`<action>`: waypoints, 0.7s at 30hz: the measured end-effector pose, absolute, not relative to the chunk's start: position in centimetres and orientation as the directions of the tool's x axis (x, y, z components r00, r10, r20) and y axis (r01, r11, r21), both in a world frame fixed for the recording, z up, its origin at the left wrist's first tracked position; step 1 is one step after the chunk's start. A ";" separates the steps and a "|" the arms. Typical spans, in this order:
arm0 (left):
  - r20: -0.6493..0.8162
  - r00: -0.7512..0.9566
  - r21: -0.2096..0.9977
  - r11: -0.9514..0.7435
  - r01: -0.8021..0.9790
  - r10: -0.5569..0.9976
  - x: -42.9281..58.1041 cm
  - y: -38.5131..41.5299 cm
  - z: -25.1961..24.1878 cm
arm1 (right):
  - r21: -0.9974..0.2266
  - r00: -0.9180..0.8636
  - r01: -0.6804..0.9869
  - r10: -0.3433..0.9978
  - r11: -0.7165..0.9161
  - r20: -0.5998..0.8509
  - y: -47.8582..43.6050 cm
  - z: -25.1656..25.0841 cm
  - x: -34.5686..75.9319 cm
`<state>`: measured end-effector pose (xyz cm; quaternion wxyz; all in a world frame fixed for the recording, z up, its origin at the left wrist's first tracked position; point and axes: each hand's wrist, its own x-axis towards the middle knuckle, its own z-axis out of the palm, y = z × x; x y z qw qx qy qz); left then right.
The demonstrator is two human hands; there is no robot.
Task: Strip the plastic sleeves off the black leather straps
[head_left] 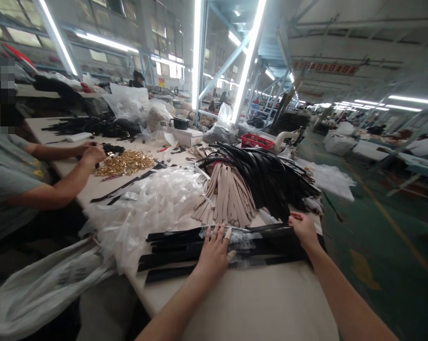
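Note:
Several long black straps (178, 247) lie side by side across the near part of the table, with clear plastic film (247, 237) over their middle. Flat on them rests my left hand (216, 248), fingers spread, with pale covers on the index fingertip and thumb. At the straps' right end, my right hand (304, 229) has thumb and fingers pinched together on a black strap; the exact grip is partly hidden. Just beyond lies a big heap of black straps (267, 175), beside a fanned bundle of beige strips (231, 194).
White plastic strips (157, 194) are piled to the left. Gold metal fittings (129, 162) lie near a co-worker's hands (93, 154). A red basket (256, 140) and a white box (187, 136) stand farther back. A white bag (57, 279) hangs at the table's left edge.

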<state>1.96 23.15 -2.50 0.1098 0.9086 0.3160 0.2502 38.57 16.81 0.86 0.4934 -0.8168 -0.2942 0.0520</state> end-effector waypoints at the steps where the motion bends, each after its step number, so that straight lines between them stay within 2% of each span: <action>1: 0.393 0.668 0.349 -0.775 0.527 0.631 1.9 23.1 -3.3 | -0.790 0.792 0.480 0.576 -0.381 0.203 18.5 0.6 39.0; 6: 0.422 0.670 0.376 -0.790 0.484 0.611 0.8 22.6 -3.5 | -0.520 0.692 0.663 0.705 -0.538 0.153 27.3 0.4 41.3; 10: 0.392 0.682 0.451 -0.775 0.442 0.617 0.4 22.4 -3.2 | -0.331 0.696 0.682 0.718 -0.653 0.016 31.5 -1.5 41.2; 13: 0.377 0.679 0.500 -0.755 0.424 0.630 0.3 22.6 -3.5 | -0.246 0.689 0.698 0.724 -0.673 -0.023 32.4 -2.7 40.9; 17: 0.376 0.672 0.542 -0.739 0.400 0.638 0.2 22.8 -3.7 | -0.234 0.682 0.712 0.732 -0.662 0.004 32.4 -2.0 41.2; 21: 0.392 0.649 0.581 -0.723 0.374 0.652 0.0 22.9 -3.6 | -0.365 0.700 0.679 0.711 -0.637 0.061 32.0 1.1 40.8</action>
